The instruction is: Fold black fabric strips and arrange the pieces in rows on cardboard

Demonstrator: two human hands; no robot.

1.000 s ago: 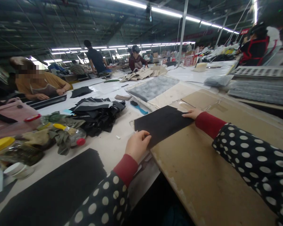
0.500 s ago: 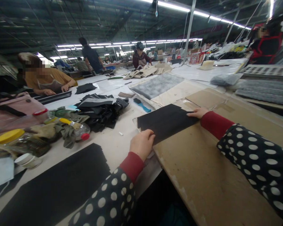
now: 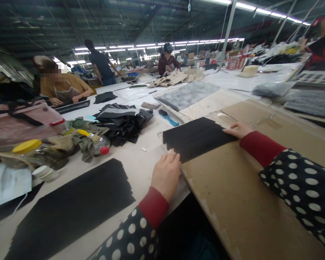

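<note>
A black sheet (image 3: 196, 139) with stepped edges lies flat on the far left corner of a brown board (image 3: 233, 187). My left hand (image 3: 166, 171) is at the sheet's near left edge, its fingers bent together on that edge. At the sheet's right end my right hand (image 3: 237, 130) pinches the corner between thumb and fingers. A larger spread of black pieces (image 3: 73, 206) with a stepped right edge rests on the pale table (image 3: 143, 169), left of my left forearm.
Beyond the sheet lie a blue-handled brush (image 3: 168, 118) and a grey-and-cream panel (image 3: 189, 99). Black scraps (image 3: 121, 124), a yellow-lidded jar (image 3: 40, 153) and a pink bag (image 3: 21, 122) are at the left. A person (image 3: 61, 85) works across the table.
The view has shifted, so most things appear a little further right. My left hand has turned slightly, its fingers now pointing more away from me along the sheet's edge.
</note>
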